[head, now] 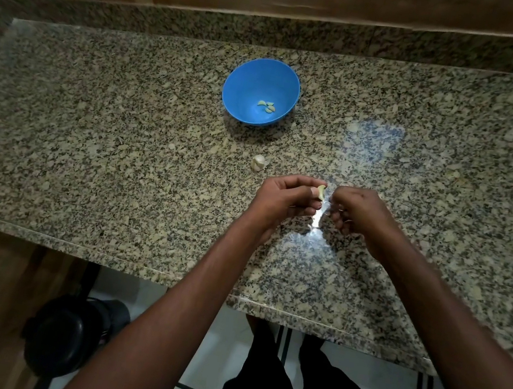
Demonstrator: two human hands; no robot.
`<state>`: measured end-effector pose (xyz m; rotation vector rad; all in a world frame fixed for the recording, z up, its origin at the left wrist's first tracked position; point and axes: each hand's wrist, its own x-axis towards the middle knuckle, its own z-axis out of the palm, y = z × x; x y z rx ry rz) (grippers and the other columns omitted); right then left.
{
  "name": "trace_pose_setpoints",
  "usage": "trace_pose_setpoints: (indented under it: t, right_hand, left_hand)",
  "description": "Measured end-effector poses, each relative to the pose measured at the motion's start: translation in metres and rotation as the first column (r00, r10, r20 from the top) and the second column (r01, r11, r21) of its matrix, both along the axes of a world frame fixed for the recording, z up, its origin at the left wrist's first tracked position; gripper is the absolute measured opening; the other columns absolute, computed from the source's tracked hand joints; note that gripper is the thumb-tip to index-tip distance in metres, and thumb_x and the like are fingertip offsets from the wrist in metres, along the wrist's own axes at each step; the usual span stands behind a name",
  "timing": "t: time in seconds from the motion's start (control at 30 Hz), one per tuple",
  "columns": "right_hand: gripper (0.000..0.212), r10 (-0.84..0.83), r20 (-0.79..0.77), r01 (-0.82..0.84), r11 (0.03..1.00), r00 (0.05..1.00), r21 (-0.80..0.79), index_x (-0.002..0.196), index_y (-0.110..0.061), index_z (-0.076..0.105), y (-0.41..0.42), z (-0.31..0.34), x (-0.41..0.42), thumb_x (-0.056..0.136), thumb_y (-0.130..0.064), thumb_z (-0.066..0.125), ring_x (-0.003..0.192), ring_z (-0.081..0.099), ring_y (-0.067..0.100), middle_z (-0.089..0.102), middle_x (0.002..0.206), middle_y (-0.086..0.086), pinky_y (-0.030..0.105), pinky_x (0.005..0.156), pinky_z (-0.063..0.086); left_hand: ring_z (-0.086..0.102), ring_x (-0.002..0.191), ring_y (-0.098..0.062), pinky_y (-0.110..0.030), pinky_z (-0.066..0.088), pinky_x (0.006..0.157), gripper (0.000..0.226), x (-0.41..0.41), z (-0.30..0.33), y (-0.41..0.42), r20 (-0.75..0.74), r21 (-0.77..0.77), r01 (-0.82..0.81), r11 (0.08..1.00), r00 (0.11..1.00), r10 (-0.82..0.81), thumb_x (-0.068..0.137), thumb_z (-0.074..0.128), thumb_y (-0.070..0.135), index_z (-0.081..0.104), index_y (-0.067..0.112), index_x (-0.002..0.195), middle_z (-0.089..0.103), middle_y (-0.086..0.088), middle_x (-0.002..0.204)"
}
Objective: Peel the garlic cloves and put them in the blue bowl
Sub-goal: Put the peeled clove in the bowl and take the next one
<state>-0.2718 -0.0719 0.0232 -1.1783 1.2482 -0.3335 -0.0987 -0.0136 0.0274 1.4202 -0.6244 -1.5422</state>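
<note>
Granite counter [121, 146]: both hands pinch pale garlic clove [321, 192], L [284, 198] & R [354, 215]; round blue bowl [250, 75] beyond.

One blue bowl [260, 91] stands on the one granite counter [120, 156]. Inside it lie what look like four peeled garlic cloves [266, 106], bunched so close that the count is unsure. One lump of unpeeled garlic [258, 162] sits on the stone; whether it is one clove or several joined I cannot tell. One more garlic clove [321, 192] is up in the fingers, with one strip of skin [319, 214] hanging below it. Two hands, the left hand [284, 198] and the right hand [356, 213]. One black pot [65, 332] stands on the floor.
</note>
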Motion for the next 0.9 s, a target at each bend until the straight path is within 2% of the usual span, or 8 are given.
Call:
trace_pose_setpoints:
  t: [0.23,0.3,0.43,0.5,0.6,0.73,0.83,0.9]
  right_hand:
    - [0.016,-0.026,-0.056,0.022,0.997,0.998,-0.077,0.085,0.0,0.067,0.002,0.0,0.0,0.097,-0.011,0.067,0.063,0.065,0.023,0.072,0.081,0.019,0.032,0.058,0.058]
    - [0.016,-0.027,-0.186,0.003,0.991,0.982,-0.13,0.086,-0.001,0.067,0.003,-0.005,0.002,0.096,-0.012,0.069,0.062,0.07,0.023,0.074,0.08,0.017,0.037,0.063,0.062]
    - [0.009,0.005,-0.406,-0.12,0.959,0.914,-0.258,0.088,-0.011,0.066,0.01,-0.008,0.005,0.091,-0.009,0.073,0.063,0.068,0.016,0.07,0.08,0.005,0.018,0.048,0.048]
    - [0.01,0.013,-0.4,-0.137,0.949,0.916,-0.283,0.09,-0.014,0.068,0.012,-0.008,0.004,0.089,-0.008,0.076,0.065,0.068,0.015,0.07,0.081,0.002,0.015,0.046,0.046]
    - [0.004,0.048,-0.384,-0.176,0.936,0.922,-0.305,0.088,-0.018,0.075,0.011,-0.002,0.003,0.09,-0.02,0.078,0.063,0.069,0.014,0.072,0.074,-0.004,0.025,0.057,0.054]
    - [0.028,0.047,-0.406,-0.193,0.925,0.913,-0.327,0.069,-0.014,0.066,0.008,0.005,0.0,0.087,-0.031,0.08,0.057,0.059,0.015,0.066,0.064,0.0,0.024,0.058,0.046]
    - [0.019,0.083,-0.346,-0.183,0.946,0.935,-0.269,0.081,-0.015,0.065,0.008,0.007,-0.002,0.085,-0.02,0.083,0.066,0.065,0.017,0.07,0.076,0.003,0.031,0.062,0.055]
    - [0.013,0.101,-0.186,-0.139,0.969,0.977,-0.205,0.093,-0.014,0.067,0.007,0.007,-0.005,0.087,-0.012,0.079,0.068,0.069,0.017,0.073,0.084,0.007,0.035,0.062,0.059]
  left_hand:
    - [0.068,0.078,-0.014,-0.026,0.06,0.072,0.016,-0.003,-0.001,0.001,0.012,-0.012,-0.019,1.0,1.0,0.019,0.095,0.065,0.0,0.078,0.008,0.102,0.074,-0.009,0.096]
    - [0.067,0.077,-0.014,-0.027,0.059,0.074,0.017,-0.003,-0.001,0.001,0.005,-0.009,-0.042,0.999,0.999,0.042,0.096,0.064,-0.001,0.077,0.01,0.099,0.075,-0.006,0.097]
    - [0.069,0.076,-0.016,-0.026,0.06,0.072,0.015,-0.002,-0.003,0.002,0.002,-0.008,-0.071,0.997,0.997,0.071,0.097,0.064,0.001,0.075,0.004,0.107,0.073,-0.011,0.092]
    - [0.071,0.077,-0.019,-0.026,0.06,0.071,0.014,-0.001,-0.004,0.003,0.026,-0.016,-0.06,0.998,0.998,0.061,0.096,0.067,0.002,0.073,0.001,0.108,0.074,-0.016,0.092]
    - [0.073,0.08,-0.025,-0.028,0.062,0.072,0.01,0.001,-0.005,0.004,0.082,-0.038,-0.025,0.999,0.996,0.028,0.094,0.071,0.003,0.073,0.001,0.104,0.076,-0.022,0.096]
    - [0.072,0.077,-0.02,-0.027,0.06,0.07,0.011,0.001,-0.003,0.004,0.154,-0.058,0.009,0.998,0.988,0.0,0.091,0.074,0.004,0.073,-0.001,0.101,0.076,-0.011,0.088]
    - [0.071,0.077,-0.02,-0.028,0.06,0.073,0.013,0.003,-0.003,0.005,0.183,-0.064,0.028,0.998,0.983,-0.016,0.09,0.076,0.005,0.074,-0.003,0.101,0.075,-0.014,0.089]
    - [0.072,0.081,-0.022,-0.031,0.06,0.077,0.014,0.004,-0.003,0.005,0.212,-0.078,0.04,0.996,0.977,-0.023,0.09,0.077,0.007,0.074,-0.001,0.101,0.076,-0.017,0.093]
